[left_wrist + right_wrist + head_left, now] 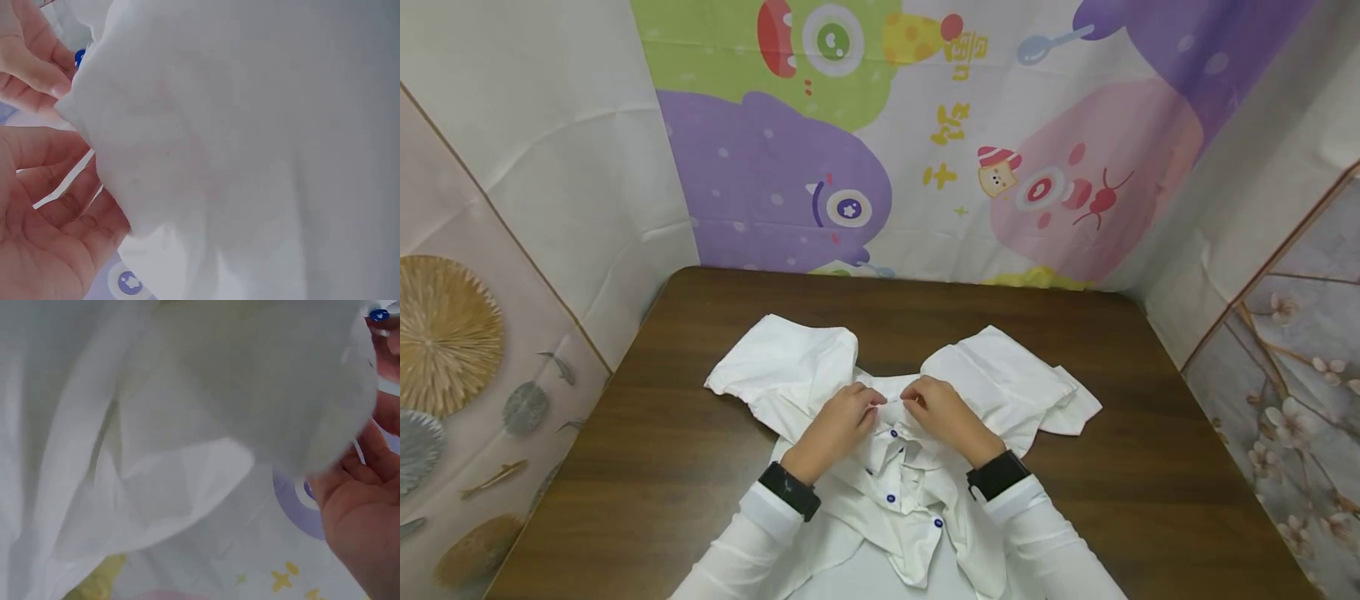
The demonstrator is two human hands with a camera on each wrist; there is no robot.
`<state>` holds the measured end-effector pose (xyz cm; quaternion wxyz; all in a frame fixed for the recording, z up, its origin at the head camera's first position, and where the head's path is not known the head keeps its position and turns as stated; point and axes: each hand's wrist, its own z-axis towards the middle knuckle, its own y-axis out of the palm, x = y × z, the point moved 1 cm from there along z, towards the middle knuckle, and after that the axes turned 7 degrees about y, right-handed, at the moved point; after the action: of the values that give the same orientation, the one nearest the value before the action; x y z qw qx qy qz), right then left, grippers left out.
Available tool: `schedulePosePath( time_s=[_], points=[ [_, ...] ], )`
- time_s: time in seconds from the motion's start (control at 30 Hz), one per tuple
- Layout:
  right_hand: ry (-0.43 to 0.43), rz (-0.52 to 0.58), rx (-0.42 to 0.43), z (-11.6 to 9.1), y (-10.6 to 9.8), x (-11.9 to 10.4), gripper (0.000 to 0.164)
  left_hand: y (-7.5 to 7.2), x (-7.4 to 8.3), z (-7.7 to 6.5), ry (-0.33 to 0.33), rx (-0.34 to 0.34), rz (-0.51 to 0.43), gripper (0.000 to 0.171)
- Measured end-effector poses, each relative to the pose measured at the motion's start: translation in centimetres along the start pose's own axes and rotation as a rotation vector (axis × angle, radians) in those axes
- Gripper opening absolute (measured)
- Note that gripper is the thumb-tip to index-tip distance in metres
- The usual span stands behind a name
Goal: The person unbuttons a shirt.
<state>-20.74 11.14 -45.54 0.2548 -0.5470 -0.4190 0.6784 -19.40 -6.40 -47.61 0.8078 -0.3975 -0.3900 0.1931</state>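
A white shirt (820, 375) with blue buttons (891, 498) lies spread and rumpled on the table, its sleeves pointing outward to both sides. At the upper part of its front opening, my left hand (842, 421) pinches one edge of the cloth. My right hand (951, 414) pinches the cloth just opposite, a small gap away. In the left wrist view, a blue button (79, 58) shows beside the other hand's fingers. Raised white cloth (206, 406) fills much of the right wrist view and hides part of the fingertips.
The brown wooden table (662, 467) extends around the shirt on both sides. Behind it hangs a curtain (940, 225) printed with cartoon monsters. Patterned side panels (1285, 375) border the table. Each wrist wears a black band (790, 490).
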Motion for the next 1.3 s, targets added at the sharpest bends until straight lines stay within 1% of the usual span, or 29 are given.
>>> schedulePosePath(
  time_s=[0.1,0.17,0.27,0.37,0.4,0.47,0.53,0.6,0.67,0.77,0.83,0.93,1.0,1.07,1.13,1.2,1.23,1.3],
  points=[
    [-0.044,0.035,-0.010,0.9,0.5,0.2,0.014,-0.2,-0.1,0.7,0.018,-0.004,0.008,0.015],
    [-0.051,0.067,-0.054,1.4,0.9,0.4,0.020,-0.3,-0.3,1.2,0.017,-0.023,0.011,0.018],
    [-0.051,0.079,-0.134,2.0,1.3,0.9,0.028,-0.5,-0.6,1.8,0.007,-0.073,0.013,0.021],
    [-0.035,0.051,-0.188,2.3,1.6,1.3,0.035,-0.6,-1.1,2.2,0.029,-0.121,0.066,0.022],
    [-0.029,0.027,-0.192,2.4,1.7,1.5,0.036,-0.6,-1.3,2.2,0.037,-0.136,0.092,0.022],
    [-0.005,-0.018,-0.195,2.4,1.7,1.8,0.035,-0.6,-1.6,2.2,0.032,-0.168,0.131,0.023],
    [0.029,-0.064,-0.195,2.4,1.6,2.1,0.034,-0.7,-1.9,2.2,-0.003,-0.197,0.149,0.024],
    [0.072,-0.098,-0.196,2.5,1.6,2.5,0.034,-0.7,-2.2,2.2,-0.075,-0.227,0.134,0.028],
    [0.124,-0.103,-0.202,2.5,1.4,2.8,0.037,-0.8,-2.5,2.2,-0.153,-0.254,0.112,0.036],
    [0.196,-0.084,-0.202,2.5,1.2,3.3,0.044,-0.8,-3.0,2.1,-0.260,-0.292,0.071,0.054],
    [0.248,-0.066,-0.204,2.5,1.1,3.6,0.050,-0.7,-3.3,2.1,-0.313,-0.307,0.054,0.068],
    [0.332,-0.055,-0.205,2.7,1.1,4.0,0.064,-0.4,-3.7,2.1,-0.372,-0.307,0.048,0.082],
    [0.371,-0.064,-0.206,2.9,1.1,4.3,0.073,-0.2,-3.9,2.1,-0.404,-0.295,0.052,0.085],
    [0.394,-0.079,-0.207,3.1,1.2,4.6,0.078,0.0,-4.1,2.1,-0.428,-0.276,0.054,0.085],
    [0.413,-0.080,-0.217,3.2,1.3,4.8,0.081,0.1,-4.2,2.1,-0.443,-0.247,0.041,0.084],
    [0.425,-0.077,-0.236,3.4,1.4,5.1,0.083,0.1,-4.3,2.1,-0.440,-0.215,0.036,0.079],
    [0.432,-0.069,-0.246,3.5,1.5,5.1,0.083,0.1,-4.4,2.1,-0.434,-0.200,0.038,0.075],
    [0.448,-0.042,-0.267,3.5,1.5,5.2,0.083,0.0,-4.6,2.0,-0.392,-0.169,0.062,0.061]
  ],
)
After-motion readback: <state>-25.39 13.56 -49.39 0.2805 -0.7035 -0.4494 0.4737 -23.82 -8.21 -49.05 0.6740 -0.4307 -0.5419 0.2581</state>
